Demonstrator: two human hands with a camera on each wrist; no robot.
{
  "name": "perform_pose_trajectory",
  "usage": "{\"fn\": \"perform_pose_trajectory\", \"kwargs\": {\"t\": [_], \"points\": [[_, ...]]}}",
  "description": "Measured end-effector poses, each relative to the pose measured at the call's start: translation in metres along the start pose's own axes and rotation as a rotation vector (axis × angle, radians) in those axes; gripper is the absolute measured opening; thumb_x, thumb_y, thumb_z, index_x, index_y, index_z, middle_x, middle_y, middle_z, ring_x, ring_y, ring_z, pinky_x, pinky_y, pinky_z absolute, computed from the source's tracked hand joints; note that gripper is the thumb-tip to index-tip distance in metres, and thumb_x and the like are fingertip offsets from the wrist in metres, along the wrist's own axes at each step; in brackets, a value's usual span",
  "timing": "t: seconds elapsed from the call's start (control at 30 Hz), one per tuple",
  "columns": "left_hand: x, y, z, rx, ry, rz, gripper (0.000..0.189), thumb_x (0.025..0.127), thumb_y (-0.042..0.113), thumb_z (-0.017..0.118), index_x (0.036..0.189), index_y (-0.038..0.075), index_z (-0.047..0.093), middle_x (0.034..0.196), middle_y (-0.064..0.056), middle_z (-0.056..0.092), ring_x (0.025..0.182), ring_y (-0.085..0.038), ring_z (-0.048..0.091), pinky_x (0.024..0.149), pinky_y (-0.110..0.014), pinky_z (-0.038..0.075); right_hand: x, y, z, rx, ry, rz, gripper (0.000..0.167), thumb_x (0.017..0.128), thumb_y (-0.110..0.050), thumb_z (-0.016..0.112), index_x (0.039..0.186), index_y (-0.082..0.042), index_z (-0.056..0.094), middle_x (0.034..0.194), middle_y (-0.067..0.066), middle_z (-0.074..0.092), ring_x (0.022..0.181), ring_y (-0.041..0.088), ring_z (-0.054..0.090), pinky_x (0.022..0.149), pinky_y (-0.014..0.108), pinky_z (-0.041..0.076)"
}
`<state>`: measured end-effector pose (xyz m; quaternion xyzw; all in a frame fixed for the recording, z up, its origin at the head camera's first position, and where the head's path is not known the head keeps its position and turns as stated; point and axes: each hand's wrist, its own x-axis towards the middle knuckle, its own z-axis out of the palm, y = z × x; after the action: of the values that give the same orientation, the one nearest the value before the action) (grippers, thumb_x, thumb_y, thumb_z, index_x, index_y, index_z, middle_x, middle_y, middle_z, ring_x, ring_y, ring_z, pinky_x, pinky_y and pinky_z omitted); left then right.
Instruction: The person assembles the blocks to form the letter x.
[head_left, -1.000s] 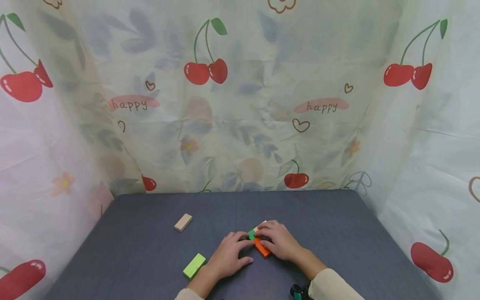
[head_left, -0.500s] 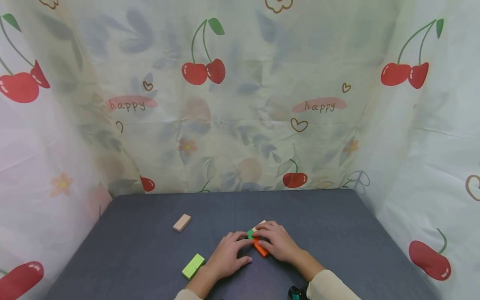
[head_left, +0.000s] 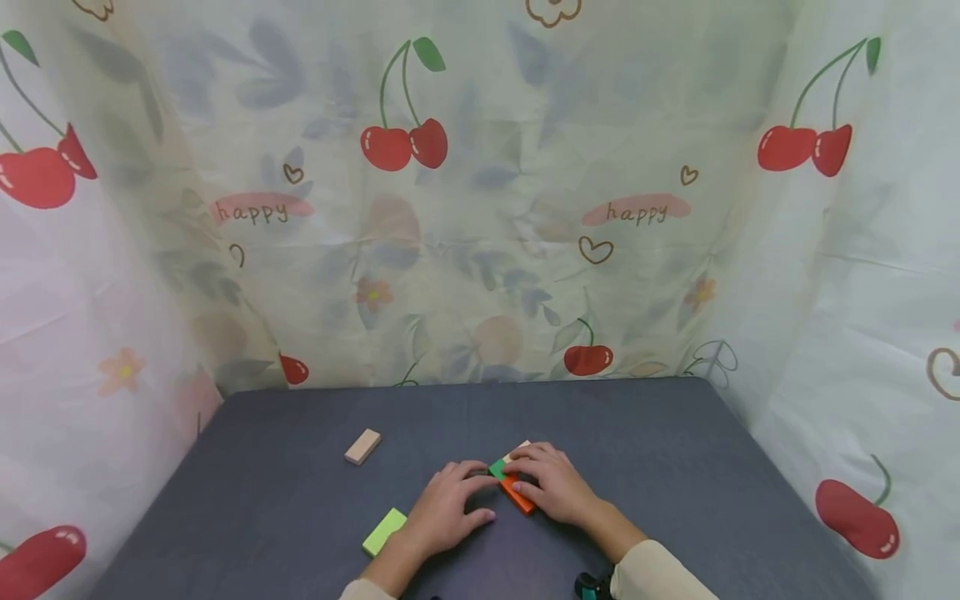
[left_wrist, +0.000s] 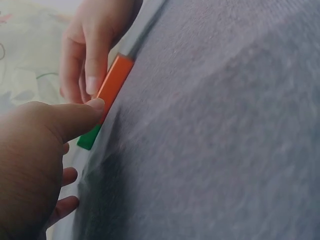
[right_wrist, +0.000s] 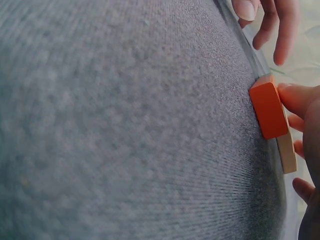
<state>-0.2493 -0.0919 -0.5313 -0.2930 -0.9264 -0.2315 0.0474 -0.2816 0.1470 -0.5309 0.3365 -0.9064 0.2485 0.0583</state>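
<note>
In the head view, an orange block, a green block and a plain wooden block lie close together on the dark table, forming a corner. My right hand rests over them with bent, relaxed fingers. Its thumb touches the orange block in the right wrist view, while other fingers lie by the plain block, partly hidden. My left hand is just left of the group, thumb and fingers spread, holding nothing. The left wrist view shows its thumb overlapping the orange block in sight.
A light green block lies beside my left forearm, which covers part of it. Farther back on the left is another plain wooden block. A small black and teal object sits by the right sleeve. Cherry-patterned curtains surround the table.
My left hand has drawn slightly left, away from the blocks, and now covers more of the light green block. The right hand stays over the group. The head view has shifted a little.
</note>
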Motion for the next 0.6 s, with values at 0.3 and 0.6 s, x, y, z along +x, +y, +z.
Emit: {"fn": "perform_pose_trajectory", "kwargs": {"t": [0.3,0.6], "points": [[-0.008,-0.006,-0.007,0.002,0.009,-0.035,0.041,0.089,0.042,0.069,0.127,0.028,0.065,0.131,0.002,0.056,0.115,-0.021,0.049,0.093,-0.050,0.041,-0.001,0.000,0.003,0.016,0.000,0.001,0.027,0.095,-0.028,0.063,0.121,-0.023,0.069,0.130,0.001,0.058,0.125,0.026,0.045,0.097,0.058,0.034],[-0.016,-0.012,-0.016,0.028,0.034,-0.046,0.045,0.088,0.042,0.071,0.130,0.027,0.064,0.126,0.004,0.059,0.113,-0.021,0.050,0.090,-0.050,0.041,-0.001,-0.001,0.002,0.011,0.011,0.010,0.027,0.096,-0.028,0.063,0.121,-0.023,0.069,0.130,0.000,0.058,0.125,0.024,0.044,0.099,0.056,0.033]]}}
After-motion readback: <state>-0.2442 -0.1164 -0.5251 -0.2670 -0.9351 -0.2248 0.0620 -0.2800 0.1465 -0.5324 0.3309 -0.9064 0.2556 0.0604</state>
